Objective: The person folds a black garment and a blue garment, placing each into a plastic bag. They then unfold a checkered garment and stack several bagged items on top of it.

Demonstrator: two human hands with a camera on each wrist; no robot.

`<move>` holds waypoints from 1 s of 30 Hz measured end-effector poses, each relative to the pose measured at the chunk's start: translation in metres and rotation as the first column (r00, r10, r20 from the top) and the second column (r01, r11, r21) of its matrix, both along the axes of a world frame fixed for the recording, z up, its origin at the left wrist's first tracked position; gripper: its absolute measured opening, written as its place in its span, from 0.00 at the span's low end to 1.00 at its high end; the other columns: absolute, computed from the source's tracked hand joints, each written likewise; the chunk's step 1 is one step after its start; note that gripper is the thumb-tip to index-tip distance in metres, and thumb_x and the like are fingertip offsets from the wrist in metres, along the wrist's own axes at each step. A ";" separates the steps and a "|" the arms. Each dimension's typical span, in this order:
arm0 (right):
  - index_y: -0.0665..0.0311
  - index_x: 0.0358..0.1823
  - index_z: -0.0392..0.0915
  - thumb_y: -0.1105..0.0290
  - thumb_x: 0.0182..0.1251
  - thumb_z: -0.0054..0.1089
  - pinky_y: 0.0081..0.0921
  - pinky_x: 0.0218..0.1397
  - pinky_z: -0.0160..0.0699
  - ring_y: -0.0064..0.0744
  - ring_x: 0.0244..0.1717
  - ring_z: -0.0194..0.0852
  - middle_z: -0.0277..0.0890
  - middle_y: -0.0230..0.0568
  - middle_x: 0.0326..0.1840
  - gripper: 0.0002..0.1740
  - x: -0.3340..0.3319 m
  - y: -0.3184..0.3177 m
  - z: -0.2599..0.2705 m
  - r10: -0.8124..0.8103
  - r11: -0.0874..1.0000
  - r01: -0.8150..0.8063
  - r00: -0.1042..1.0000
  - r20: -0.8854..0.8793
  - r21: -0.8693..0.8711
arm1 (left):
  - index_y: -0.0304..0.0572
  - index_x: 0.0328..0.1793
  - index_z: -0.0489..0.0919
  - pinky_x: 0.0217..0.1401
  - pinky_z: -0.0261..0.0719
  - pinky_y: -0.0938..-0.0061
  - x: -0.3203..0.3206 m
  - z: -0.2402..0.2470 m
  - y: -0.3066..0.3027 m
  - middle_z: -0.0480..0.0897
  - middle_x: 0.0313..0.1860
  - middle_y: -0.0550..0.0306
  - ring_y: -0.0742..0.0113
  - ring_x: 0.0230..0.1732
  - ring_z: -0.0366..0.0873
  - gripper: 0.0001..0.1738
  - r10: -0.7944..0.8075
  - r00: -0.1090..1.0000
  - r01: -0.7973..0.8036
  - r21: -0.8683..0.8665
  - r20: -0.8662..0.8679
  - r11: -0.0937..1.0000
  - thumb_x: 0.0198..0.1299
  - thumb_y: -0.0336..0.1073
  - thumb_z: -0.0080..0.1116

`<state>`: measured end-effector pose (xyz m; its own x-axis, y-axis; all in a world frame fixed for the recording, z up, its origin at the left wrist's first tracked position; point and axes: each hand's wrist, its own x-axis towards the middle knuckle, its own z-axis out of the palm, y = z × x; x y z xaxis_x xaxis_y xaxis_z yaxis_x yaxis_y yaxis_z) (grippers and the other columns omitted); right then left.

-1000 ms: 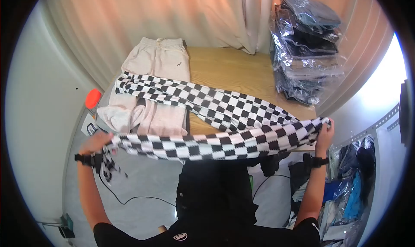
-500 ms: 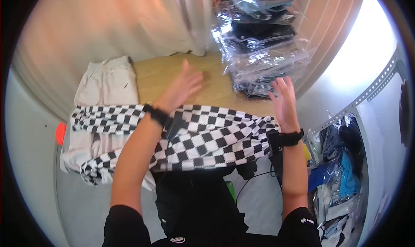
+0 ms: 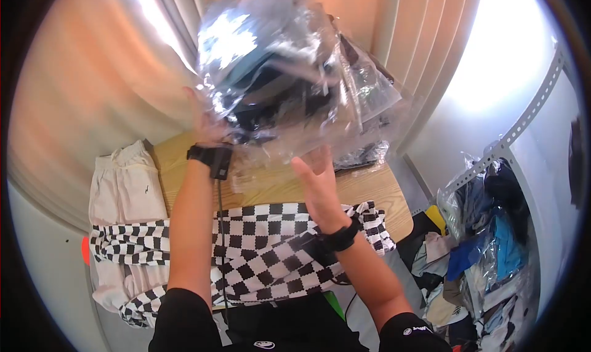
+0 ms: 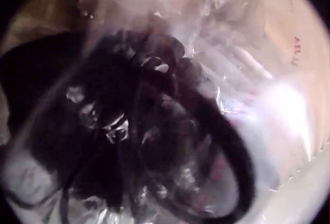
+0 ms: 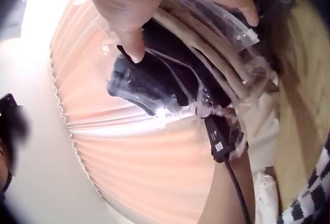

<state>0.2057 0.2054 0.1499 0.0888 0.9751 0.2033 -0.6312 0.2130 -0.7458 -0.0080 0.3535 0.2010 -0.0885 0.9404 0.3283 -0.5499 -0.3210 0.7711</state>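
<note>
Clear plastic bags of folded dark clothes point(image 3: 277, 87) rise in a tilted, blurred stack before me in the head view. My left hand point(image 3: 210, 127) grips the stack's left side, its fingers partly hidden by the plastic. At the lower front edge of the bags is my right hand point(image 3: 318, 182), thumb spread away from the fingers. From the right wrist, this hand point(image 5: 170, 0) spans the packages point(image 5: 170, 64), with the thumb over a dark one. Black clothing with a cord-like loop point(image 4: 227, 152) shows through plastic in the left wrist view.
Black-and-white checkered pants point(image 3: 265, 247) lie across the near part of the wooden table point(image 3: 391, 198). Cream sweatpants point(image 3: 126, 189) lie under them at the left. A curtain point(image 3: 92, 81) hangs behind. More bagged clothes point(image 3: 492, 241) fill a rack at the right.
Both hands have let go of the checkered pants, now laid on the table, and moved up to the bagged stack. The stack has tilted and shifted left, and the view has swung right.
</note>
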 end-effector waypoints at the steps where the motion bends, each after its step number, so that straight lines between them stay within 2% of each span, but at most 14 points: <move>1: 0.69 0.77 0.45 0.68 0.57 0.75 0.31 0.77 0.51 0.35 0.75 0.51 0.54 0.46 0.75 0.53 -0.006 -0.004 0.004 -0.067 0.995 0.065 0.998 -0.021 -0.082 | 0.44 0.69 0.69 0.58 0.79 0.58 -0.017 -0.017 0.009 0.79 0.52 0.51 0.58 0.53 0.78 0.35 0.147 0.943 -0.092 0.193 -0.298 0.977 0.66 0.60 0.47; 2: 0.69 0.77 0.45 0.68 0.58 0.75 0.31 0.77 0.51 0.36 0.75 0.51 0.54 0.46 0.75 0.53 -0.009 -0.002 0.001 -0.090 0.992 0.091 0.996 0.014 -0.088 | 0.43 0.69 0.70 0.58 0.80 0.57 -0.033 -0.030 0.016 0.81 0.51 0.51 0.58 0.52 0.78 0.30 0.390 0.751 -0.170 0.415 -0.533 0.894 0.67 0.53 0.51; 3: 0.69 0.77 0.45 0.67 0.58 0.74 0.32 0.77 0.50 0.36 0.75 0.51 0.54 0.45 0.75 0.53 -0.012 0.001 -0.004 -0.112 0.989 0.116 0.993 0.047 -0.094 | 0.43 0.69 0.71 0.58 0.80 0.56 -0.040 -0.033 0.018 0.82 0.50 0.51 0.59 0.52 0.78 0.27 0.632 0.513 -0.198 0.636 -0.580 0.745 0.68 0.46 0.54; 6: 0.69 0.77 0.44 0.66 0.58 0.74 0.32 0.78 0.48 0.37 0.76 0.50 0.53 0.46 0.76 0.54 -0.021 -0.016 -0.004 -0.226 0.964 0.223 0.974 -0.002 -0.145 | 0.43 0.69 0.70 0.55 0.79 0.54 -0.060 -0.043 -0.009 0.78 0.55 0.51 0.56 0.55 0.76 0.28 0.399 0.679 -0.146 0.420 -0.616 0.896 0.66 0.44 0.58; 10: 0.70 0.78 0.43 0.64 0.60 0.73 0.34 0.79 0.46 0.37 0.77 0.47 0.51 0.46 0.77 0.54 -0.027 -0.038 -0.010 -0.306 0.949 0.290 0.942 -0.138 -0.126 | 0.44 0.69 0.69 0.53 0.81 0.55 -0.074 -0.039 -0.048 0.77 0.58 0.50 0.56 0.56 0.75 0.28 0.153 0.898 -0.147 0.046 -0.412 0.988 0.67 0.46 0.56; 11: 0.63 0.79 0.38 0.73 0.68 0.62 0.32 0.70 0.65 0.35 0.69 0.62 0.58 0.47 0.73 0.47 -0.026 -0.031 -0.024 -0.362 0.928 0.362 0.932 0.015 -0.090 | 0.44 0.69 0.69 0.53 0.81 0.56 -0.080 -0.038 -0.060 0.76 0.58 0.49 0.56 0.56 0.75 0.28 0.107 0.930 -0.133 -0.051 -0.353 0.990 0.68 0.47 0.55; 14: 0.60 0.78 0.43 0.71 0.69 0.61 0.35 0.61 0.75 0.35 0.66 0.66 0.60 0.44 0.70 0.43 -0.026 -0.014 -0.042 -0.057 0.992 0.059 0.998 0.016 -0.114 | 0.44 0.69 0.69 0.51 0.82 0.56 -0.092 -0.035 -0.101 0.75 0.60 0.48 0.56 0.56 0.75 0.28 0.007 0.976 -0.076 -0.310 -0.219 0.948 0.69 0.49 0.54; 15: 0.57 0.76 0.48 0.70 0.70 0.61 0.37 0.53 0.81 0.34 0.63 0.69 0.63 0.42 0.67 0.39 -0.035 -0.006 -0.051 -0.017 0.979 -0.007 0.993 -0.114 -0.202 | 0.44 0.69 0.69 0.50 0.82 0.57 -0.092 -0.031 -0.117 0.75 0.61 0.48 0.56 0.56 0.75 0.28 -0.015 0.980 -0.066 -0.390 -0.200 0.918 0.69 0.50 0.53; 19: 0.64 0.62 0.69 0.67 0.63 0.68 0.31 0.56 0.75 0.28 0.51 0.74 0.76 0.36 0.52 0.28 -0.063 -0.015 -0.071 0.167 0.983 -0.170 0.984 -0.056 -0.067 | 0.45 0.70 0.68 0.48 0.84 0.58 -0.084 -0.010 -0.179 0.73 0.63 0.47 0.56 0.57 0.75 0.28 -0.076 0.963 -0.137 -0.716 -0.258 0.684 0.71 0.52 0.51; 20: 0.64 0.62 0.69 0.67 0.63 0.68 0.31 0.56 0.75 0.28 0.51 0.74 0.76 0.36 0.53 0.28 -0.066 -0.017 -0.072 0.166 0.981 -0.164 0.986 0.002 -0.107 | 0.42 0.66 0.72 0.52 0.84 0.57 -0.121 -0.080 -0.148 0.79 0.57 0.50 0.58 0.53 0.80 0.25 -0.097 0.994 0.070 -0.399 -0.046 0.914 0.71 0.50 0.51; 23: 0.66 0.68 0.61 0.71 0.62 0.66 0.32 0.58 0.76 0.30 0.52 0.75 0.75 0.39 0.54 0.34 -0.067 -0.015 -0.068 0.124 0.985 -0.106 0.983 0.136 -0.137 | 0.36 0.61 0.75 0.51 0.84 0.64 -0.147 -0.104 -0.155 0.84 0.49 0.52 0.61 0.47 0.84 0.24 -0.155 0.988 0.139 -0.380 -0.014 0.914 0.70 0.49 0.53; 26: 0.65 0.72 0.54 0.72 0.63 0.64 0.33 0.61 0.73 0.33 0.56 0.74 0.72 0.42 0.57 0.38 -0.056 -0.032 -0.056 0.212 0.962 -0.198 0.975 0.061 -0.189 | 0.34 0.59 0.77 0.48 0.85 0.66 -0.156 -0.107 -0.162 0.85 0.47 0.52 0.62 0.44 0.84 0.24 -0.132 0.991 0.111 -0.416 -0.023 0.903 0.69 0.47 0.55; 27: 0.67 0.71 0.53 0.71 0.63 0.63 0.32 0.68 0.66 0.34 0.61 0.68 0.67 0.45 0.61 0.38 -0.053 -0.038 -0.058 0.147 0.968 -0.144 0.989 0.002 -0.206 | 0.34 0.58 0.77 0.48 0.84 0.67 -0.165 -0.117 -0.160 0.85 0.46 0.52 0.62 0.44 0.84 0.23 -0.137 0.991 0.120 -0.437 -0.006 0.891 0.68 0.47 0.55; 30: 0.60 0.73 0.51 0.66 0.65 0.62 0.38 0.63 0.68 0.31 0.59 0.67 0.67 0.38 0.60 0.39 -0.040 -0.037 -0.056 -0.312 0.887 0.341 0.940 0.140 -0.311 | 0.35 0.55 0.80 0.47 0.83 0.68 -0.190 -0.158 -0.135 0.85 0.47 0.54 0.65 0.42 0.84 0.21 -0.106 0.993 0.079 -0.403 -0.044 0.912 0.67 0.46 0.56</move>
